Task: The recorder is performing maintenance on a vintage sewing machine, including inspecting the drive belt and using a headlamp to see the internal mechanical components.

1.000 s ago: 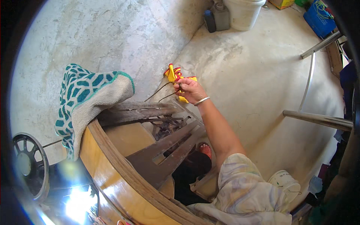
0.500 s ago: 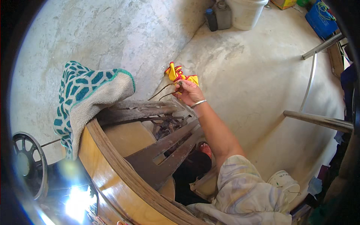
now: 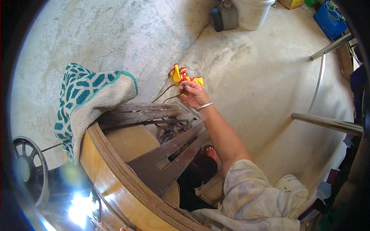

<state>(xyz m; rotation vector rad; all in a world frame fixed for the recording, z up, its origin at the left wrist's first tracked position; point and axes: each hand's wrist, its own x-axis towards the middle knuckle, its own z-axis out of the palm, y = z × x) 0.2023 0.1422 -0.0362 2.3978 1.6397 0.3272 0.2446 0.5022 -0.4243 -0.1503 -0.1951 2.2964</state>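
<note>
My right hand (image 3: 194, 95), with a silver bangle at the wrist, reaches out past the wooden table. Its thumb and fingers are pinched together on a thin dark cord (image 3: 169, 89). Two dark strands run from the fingers down to the left, towards the table's slatted underside. A yellow cloth with red edging (image 3: 178, 74) shows just beyond the fingertips, and a bit of yellow shows below them. Whether the hand also grips this cloth, I cannot tell. My left hand is out of view.
A green-patterned towel (image 3: 92, 86) drapes over the corner of the wooden table (image 3: 127, 184). At lower left stands a sewing machine's black handwheel (image 3: 29, 169). Beyond are a white bucket (image 3: 252, 15) and a grey jug (image 3: 228, 17). Metal bars (image 3: 327, 124) stick out at right.
Almost nothing differs. The hand keeps its pinch on the cord at nearly the same spot, and the view has shifted very slightly.
</note>
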